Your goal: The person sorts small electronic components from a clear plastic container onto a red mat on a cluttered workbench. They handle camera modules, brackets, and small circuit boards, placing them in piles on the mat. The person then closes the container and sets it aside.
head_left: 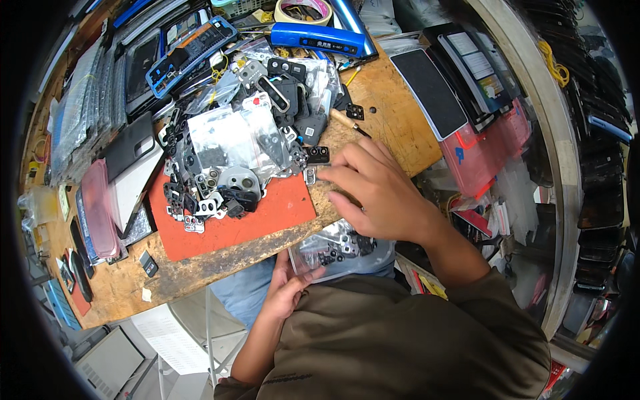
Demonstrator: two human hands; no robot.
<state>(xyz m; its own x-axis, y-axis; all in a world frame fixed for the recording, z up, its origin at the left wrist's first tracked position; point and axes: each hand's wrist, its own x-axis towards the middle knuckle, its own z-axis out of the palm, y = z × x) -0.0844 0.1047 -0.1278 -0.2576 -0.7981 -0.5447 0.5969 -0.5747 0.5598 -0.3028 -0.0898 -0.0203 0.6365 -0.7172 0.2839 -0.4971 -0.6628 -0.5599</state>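
The right hand (370,190) reaches over the table (393,100) just to the right of the orange mat (287,210); its fingers are stretched toward the mat, the thumb stands apart from them, and I see nothing gripped between them. Beside its fingertips is a small silver frame (309,175), which lies at the right edge of the mat; whether a finger touches it, I cannot tell. The frame is to the left of the right hand, and its long side runs away from the person, so it goes across the line of the pointing fingers. The right hand is clearly the nearer one. The left hand (287,290) is lower and closer to the body than the mat, closed on the left end of a clear plastic box (357,265) with dark small parts (331,255) inside. This box is held over the lap, by the near edge of the table. A black plate (318,155) with round rings lies just beyond the silver frame, its long side from left to right. On the mat is a heap of camera covers (239,190), with clear bags (223,137) on top. Beyond the mat there is a blue tool (317,40) near a tape roll (283,13); left of the mat, a pink case (100,207) leans among other flat things.
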